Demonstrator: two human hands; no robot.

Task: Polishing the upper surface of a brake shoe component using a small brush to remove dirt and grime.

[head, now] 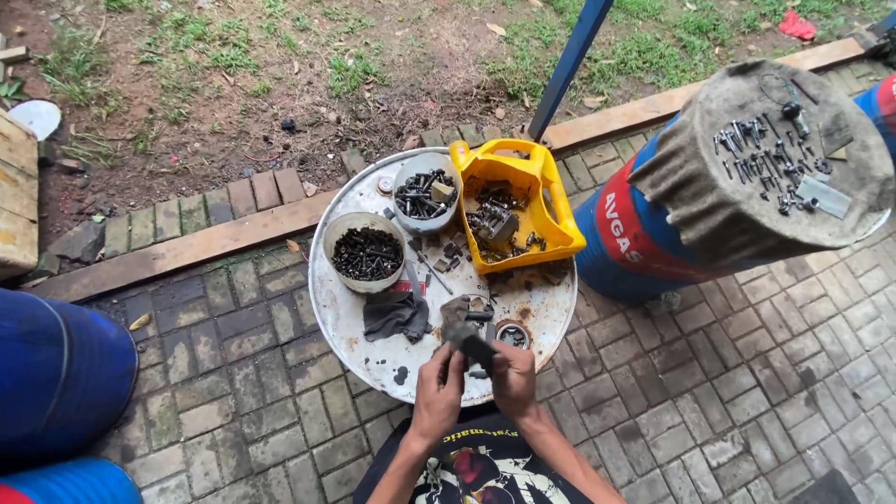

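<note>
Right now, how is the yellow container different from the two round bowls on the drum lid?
The yellow container is angular, bright plastic with cut-open sides; the round bowls are pale and dull. The container is larger than either bowl and holds bulkier metal parts, while the bowls hold heaps of small dark bolts. All three sit on the drum lid.

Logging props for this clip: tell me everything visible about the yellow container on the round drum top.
The yellow container looks like a plastic jug cut open on one side, lying on the far right part of the white drum top, overhanging its edge. Dark metal bolts and parts fill it. A grey bowl of hardware sits against its left side. Neither hand touches it.
</note>
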